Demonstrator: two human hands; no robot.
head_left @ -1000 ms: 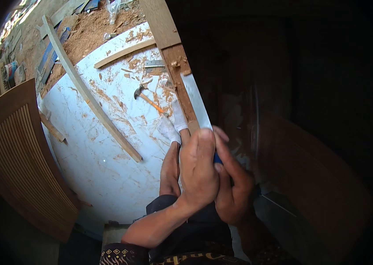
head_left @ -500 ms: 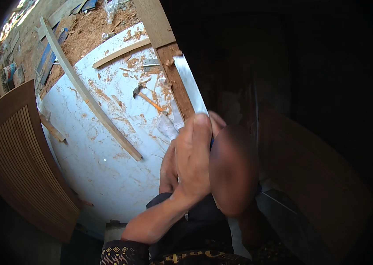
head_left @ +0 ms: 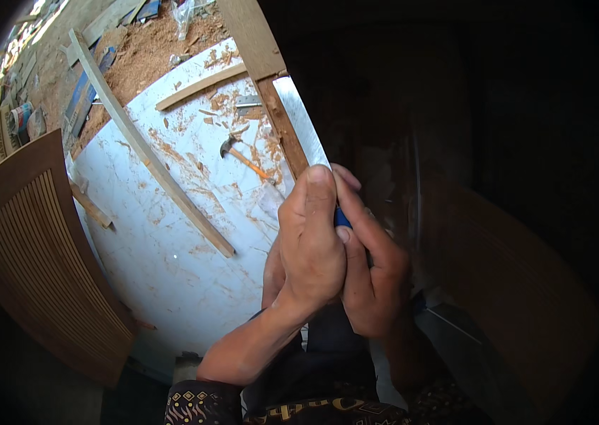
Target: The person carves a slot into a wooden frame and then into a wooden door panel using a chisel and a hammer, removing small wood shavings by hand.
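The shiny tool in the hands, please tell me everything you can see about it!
It looks like a chisel: a long, flat, shiny silver blade, seemingly metal, and a mostly hidden blue part, probably the handle. The left hand has its thumb on the blade's near end; the right hand is at the blue part. The blade slants away, along the brown recess in the wooden board.

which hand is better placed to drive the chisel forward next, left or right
Probably the right hand: it grips by the blue handle, behind the blade. The left hand sits farther forward, thumb on the blade, so it seems better for steering.
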